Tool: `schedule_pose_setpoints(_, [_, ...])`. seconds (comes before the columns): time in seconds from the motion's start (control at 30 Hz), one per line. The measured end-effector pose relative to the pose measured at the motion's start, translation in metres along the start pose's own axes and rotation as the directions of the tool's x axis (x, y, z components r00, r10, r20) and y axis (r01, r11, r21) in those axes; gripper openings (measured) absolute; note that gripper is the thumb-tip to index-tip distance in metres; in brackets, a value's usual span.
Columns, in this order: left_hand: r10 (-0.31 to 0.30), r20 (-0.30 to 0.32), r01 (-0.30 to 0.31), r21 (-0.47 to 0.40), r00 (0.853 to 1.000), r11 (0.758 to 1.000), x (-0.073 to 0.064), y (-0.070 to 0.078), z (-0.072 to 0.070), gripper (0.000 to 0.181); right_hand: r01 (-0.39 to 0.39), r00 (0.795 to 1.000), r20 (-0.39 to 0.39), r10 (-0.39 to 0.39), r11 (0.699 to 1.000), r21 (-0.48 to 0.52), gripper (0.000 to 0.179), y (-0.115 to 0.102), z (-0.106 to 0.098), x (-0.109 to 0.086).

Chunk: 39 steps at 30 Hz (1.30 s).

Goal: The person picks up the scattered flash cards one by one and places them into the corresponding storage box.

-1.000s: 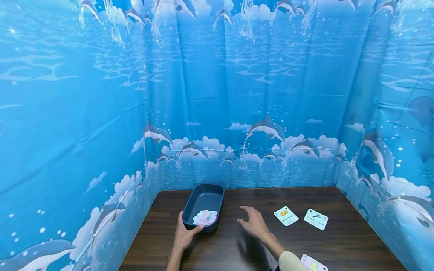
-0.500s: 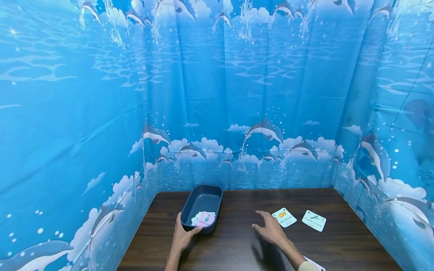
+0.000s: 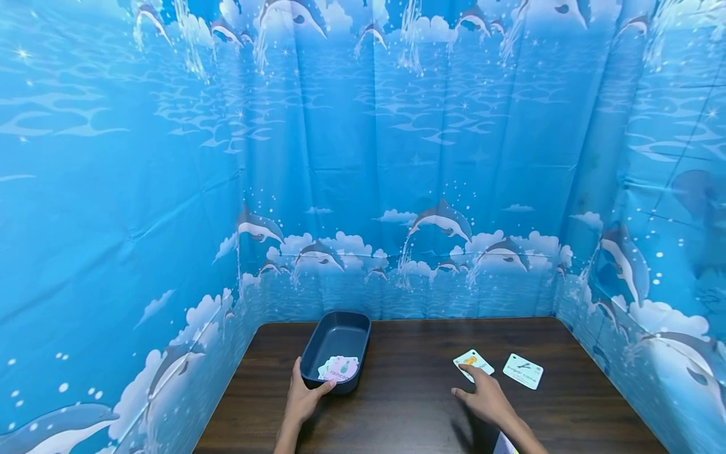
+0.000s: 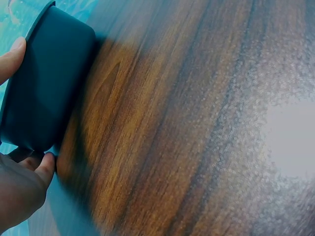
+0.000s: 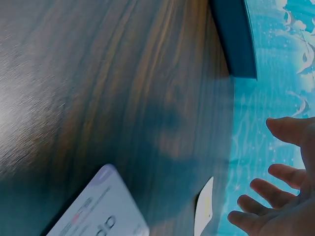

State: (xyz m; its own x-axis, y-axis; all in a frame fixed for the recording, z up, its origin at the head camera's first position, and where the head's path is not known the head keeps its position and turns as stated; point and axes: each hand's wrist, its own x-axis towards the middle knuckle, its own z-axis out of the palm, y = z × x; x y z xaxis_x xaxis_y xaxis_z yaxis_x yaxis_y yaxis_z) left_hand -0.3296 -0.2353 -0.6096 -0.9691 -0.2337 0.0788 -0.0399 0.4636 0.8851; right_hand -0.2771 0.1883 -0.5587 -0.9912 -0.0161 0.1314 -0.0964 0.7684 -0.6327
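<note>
Tray (image 3: 343,337) is gripped at near end by left hand (image 3: 303,398); right of the tray, right hand (image 3: 489,397) hovers, fingers extended, near a fruit card (image 3: 475,359).

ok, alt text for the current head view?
A person's left hand grips the near end of a dark tray with cards in it, while the open right hand hovers near an orange-pictured card. A sugar cane card lies farther right on the dark wood table, before a blue dolphin-print curtain.

Fruit card (image 3: 475,357) part. hid. behind R fingers (image 3: 473,371); purple card (image 3: 503,445) cut off, btm edge, head view.
</note>
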Motion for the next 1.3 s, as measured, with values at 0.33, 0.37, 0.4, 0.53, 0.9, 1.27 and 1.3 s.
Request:
schedule_pose_setpoints(0.33, [-0.011, 0.010, 0.011, 0.007, 1.000, 1.000, -0.001, -0.001, -0.003, 0.121, -0.110, 0.993, 0.047, 0.111, 0.994, -0.016, 0.069, 0.024, -0.011, -0.012])
schedule_pose_setpoints(0.37, [-0.009, 0.008, 0.009, 0.006, 1.000, 1.000, -0.001, -0.001, -0.003, 0.120, -0.120, 0.992, 0.048, 0.120, 0.993, -0.012, 0.070, 0.027, -0.012, -0.014])
schedule_pose_setpoints(0.4, [-0.008, 0.007, 0.008, 0.006, 1.000, 1.000, -0.001, -0.001, -0.003, 0.120, -0.130, 0.990, 0.051, 0.130, 0.991, -0.008, 0.071, 0.029, -0.013, -0.015])
schedule_pose_setpoints(0.53, [-0.003, 0.006, 0.003, 0.006, 1.000, 1.000, 0.000, -0.002, -0.004, 0.120, -0.161, 0.986, 0.047, 0.161, 0.987, 0.005, 0.076, 0.039, -0.019, -0.021])
schedule_pose_setpoints(0.9, [-0.024, 0.007, 0.024, 0.005, 1.000, 1.000, -0.001, -0.007, -0.002, 0.121, -0.250, 0.964, 0.099, 0.248, 0.968, 0.016, 0.082, 0.059, -0.028, -0.033])
schedule_pose_setpoints(1.27, [-0.029, 0.014, 0.029, 0.011, 0.999, 1.000, -0.004, -0.009, -0.002, 0.122, -0.231, 0.962, 0.150, 0.230, 0.973, -0.008, 0.082, 0.081, -0.031, -0.051])
schedule_pose_setpoints(1.3, [-0.028, 0.013, 0.027, 0.011, 1.000, 1.000, -0.004, -0.009, -0.002, 0.122, -0.234, 0.960, 0.157, 0.232, 0.972, -0.006, 0.082, 0.083, -0.031, -0.052])
